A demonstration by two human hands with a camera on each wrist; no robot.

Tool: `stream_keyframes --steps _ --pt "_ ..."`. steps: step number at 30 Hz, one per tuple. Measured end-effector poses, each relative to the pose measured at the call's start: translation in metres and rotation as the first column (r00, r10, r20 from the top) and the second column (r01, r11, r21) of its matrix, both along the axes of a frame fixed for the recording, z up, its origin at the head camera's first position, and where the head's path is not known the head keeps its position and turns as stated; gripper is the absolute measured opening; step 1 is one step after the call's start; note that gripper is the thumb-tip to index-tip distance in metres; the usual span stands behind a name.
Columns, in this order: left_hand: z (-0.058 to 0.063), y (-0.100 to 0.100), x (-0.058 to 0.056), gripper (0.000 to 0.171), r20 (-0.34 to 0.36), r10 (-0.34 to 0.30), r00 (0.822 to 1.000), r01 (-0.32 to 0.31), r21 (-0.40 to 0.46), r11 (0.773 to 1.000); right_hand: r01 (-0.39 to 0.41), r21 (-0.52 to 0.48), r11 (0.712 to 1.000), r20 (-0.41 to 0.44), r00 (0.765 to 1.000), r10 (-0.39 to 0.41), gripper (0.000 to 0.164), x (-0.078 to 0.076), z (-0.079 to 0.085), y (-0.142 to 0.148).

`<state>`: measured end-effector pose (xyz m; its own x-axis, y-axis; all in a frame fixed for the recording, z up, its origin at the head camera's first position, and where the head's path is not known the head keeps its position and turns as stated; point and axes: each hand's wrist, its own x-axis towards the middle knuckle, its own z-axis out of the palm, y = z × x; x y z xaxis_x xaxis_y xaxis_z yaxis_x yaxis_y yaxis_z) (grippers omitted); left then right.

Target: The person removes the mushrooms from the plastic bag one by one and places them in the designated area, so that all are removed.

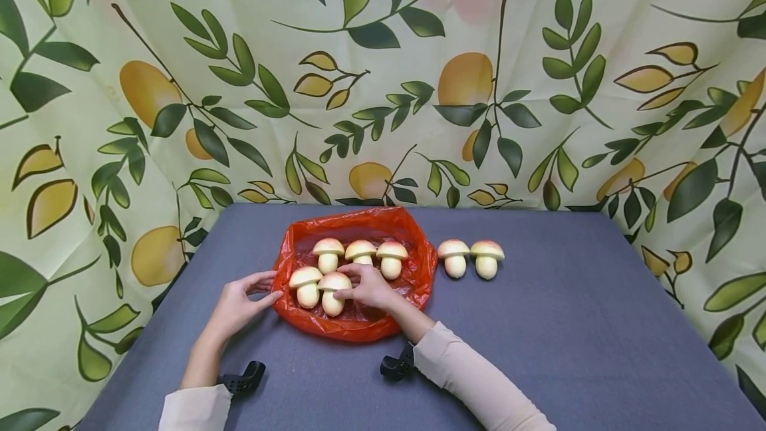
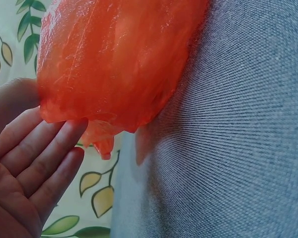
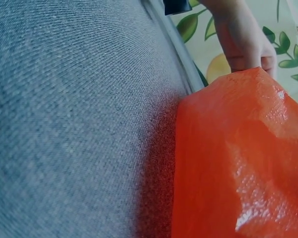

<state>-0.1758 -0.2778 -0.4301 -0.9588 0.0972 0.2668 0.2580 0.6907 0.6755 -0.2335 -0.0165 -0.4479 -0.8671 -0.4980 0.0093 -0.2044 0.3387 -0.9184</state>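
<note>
A red plastic bag point(image 1: 354, 332) stands with its mouth spread wide on the grey-blue table. My left hand point(image 1: 242, 301) holds the bag's left rim, thumb at the edge and fingers along the outside; the left wrist view shows these fingers point(image 2: 54, 156) fairly straight. Inside the bag sit several toy mushrooms with cream stems and pinkish-yellow caps. My right hand point(image 1: 372, 290) reaches over the near rim and pinches the front mushroom point(image 1: 333, 294) from its right side. Another mushroom point(image 1: 306, 286) stands just left of it. Red plastic point(image 3: 228, 158) hides the right fingers in the right wrist view.
Two more mushrooms, one nearer the bag point(image 1: 454, 259) and one farther right point(image 1: 487, 259), stand side by side on the table point(image 1: 568, 324). A leaf-and-fruit patterned cloth point(image 1: 383, 85) hangs behind the table. Black camera mounts sit at both wrists.
</note>
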Motion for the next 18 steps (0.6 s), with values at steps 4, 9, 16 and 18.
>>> stream_keyframes --steps 4,9,16,18 --pt "-0.0002 -0.0002 -0.0001 0.036 0.005 0.002 1.0 -0.002 -0.001 1.0 0.004 0.004 1.0 0.002 1.0 -0.004 0.049 -0.0007 -0.0004 -0.0001" --pt "0.0001 -0.0001 -0.0004 0.037 0.009 0.002 1.0 -0.002 -0.001 1.0 0.0 0.002 1.0 -0.005 1.0 0.0 0.049 -0.0011 0.0001 0.0003" --pt "0.0003 0.0001 0.0 0.037 0.008 0.001 1.0 -0.001 -0.003 1.0 -0.015 0.008 1.0 -0.031 0.999 0.015 0.048 -0.0009 0.0033 0.0032" --pt "0.0001 0.0001 0.0002 0.037 0.004 -0.001 1.0 0.001 -0.002 1.0 -0.014 0.007 1.0 -0.025 1.0 0.014 0.049 -0.0003 0.0057 0.0047"
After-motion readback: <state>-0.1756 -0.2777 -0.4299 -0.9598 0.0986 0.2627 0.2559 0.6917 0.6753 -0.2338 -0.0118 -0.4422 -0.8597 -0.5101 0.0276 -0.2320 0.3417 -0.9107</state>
